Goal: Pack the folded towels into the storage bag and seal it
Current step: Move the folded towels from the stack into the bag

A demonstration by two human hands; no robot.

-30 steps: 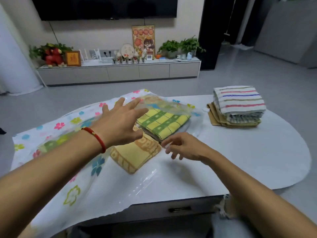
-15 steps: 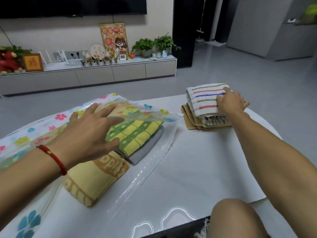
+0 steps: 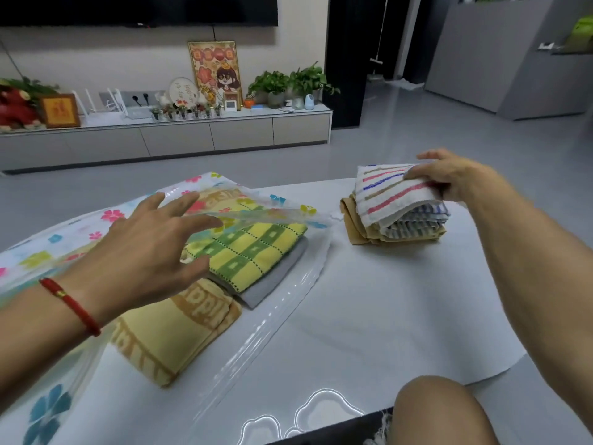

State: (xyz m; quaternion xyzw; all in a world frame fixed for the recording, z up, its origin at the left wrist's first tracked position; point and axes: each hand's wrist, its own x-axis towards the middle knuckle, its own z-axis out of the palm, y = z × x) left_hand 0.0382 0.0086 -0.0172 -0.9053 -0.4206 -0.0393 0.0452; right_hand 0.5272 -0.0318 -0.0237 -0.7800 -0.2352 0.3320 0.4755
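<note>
Head view puts the striped towel (image 3: 396, 192) at the top of the folded pile (image 3: 394, 220) on the far right of the table (image 3: 369, 303), well apart from the storage bag (image 3: 96, 226). Your right hand (image 3: 449, 175) is closed around its near right corner, thumb under and fingers over, and that edge is peeling up off the blue-striped towel (image 3: 414, 220) below. I judge you are taking the next towel for the bag. Slide the fingers further under so the whole fold rises together; a corner grip will likely let it fall open. Your left hand (image 3: 150, 248) is spread wide and flat, holding nothing, with its fingers at the bag's clear flap (image 3: 256, 216), which stands raised over the green-and-yellow checked towel (image 3: 250, 255). Keep that mouth lifted. The yellow towel (image 3: 173, 335) lies near the mouth on the near side; whether it is fully inside I cannot tell.
</note>
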